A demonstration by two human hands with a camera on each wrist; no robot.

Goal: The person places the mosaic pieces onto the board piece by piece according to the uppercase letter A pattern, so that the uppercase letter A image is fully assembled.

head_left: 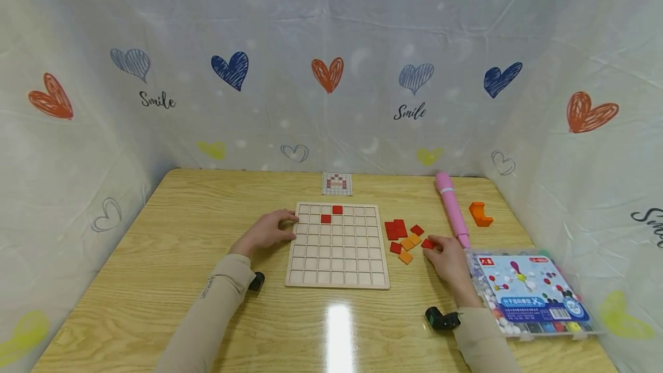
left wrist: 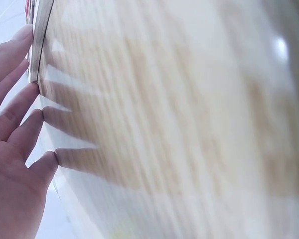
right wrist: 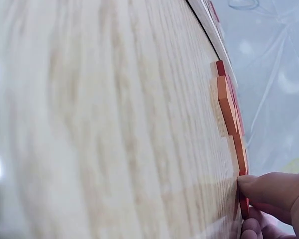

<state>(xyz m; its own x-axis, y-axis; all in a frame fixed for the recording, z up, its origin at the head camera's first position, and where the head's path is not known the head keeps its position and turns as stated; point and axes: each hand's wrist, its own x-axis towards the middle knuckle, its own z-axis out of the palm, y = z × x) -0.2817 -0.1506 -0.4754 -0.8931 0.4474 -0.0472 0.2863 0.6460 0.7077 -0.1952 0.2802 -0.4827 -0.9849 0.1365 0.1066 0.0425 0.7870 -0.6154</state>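
Note:
A wooden grid board (head_left: 331,252) lies on the table, with two red square tiles (head_left: 326,219) set in its upper rows. My left hand (head_left: 269,229) touches the board's left edge with its fingers spread; in the left wrist view the fingertips (left wrist: 36,88) rest against the board's side and the table. To the right of the board, my right hand (head_left: 448,258) pinches a red tile (head_left: 427,244) between thumb and fingers, the tile (right wrist: 243,201) still at table level in the right wrist view. Beside it lie several loose red tiles (head_left: 395,229) and orange tiles (head_left: 406,257).
Behind the board lies a small pattern card (head_left: 336,183). At the right are a pink wand-like stick (head_left: 452,209), an orange curved block (head_left: 480,214) and a lidded plastic case (head_left: 533,292) of colored balls. A printed curtain (head_left: 279,120) hangs around the table.

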